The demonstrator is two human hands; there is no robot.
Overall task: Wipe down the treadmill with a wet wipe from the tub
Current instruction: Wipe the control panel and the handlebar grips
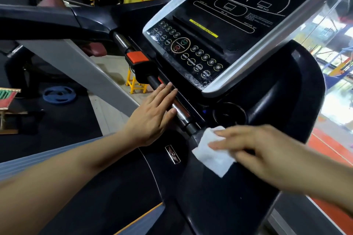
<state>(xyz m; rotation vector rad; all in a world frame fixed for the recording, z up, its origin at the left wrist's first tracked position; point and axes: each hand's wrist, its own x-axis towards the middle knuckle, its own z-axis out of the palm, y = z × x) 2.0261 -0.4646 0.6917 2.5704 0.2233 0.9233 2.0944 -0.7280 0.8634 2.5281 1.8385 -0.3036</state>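
Right hand (254,150) presses the white wet wipe (212,155) flat, fingers straight, on the treadmill's black console shroud (219,192), lower centre. Left hand (152,118) rests open on the chrome handlebar (181,109), likely bracing. Tub not in view.

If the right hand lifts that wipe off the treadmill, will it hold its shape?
Probably not: the wet wipe lies thin and flat under the right hand, so it likely droops. Being damp, it may cling slightly to the black housing.
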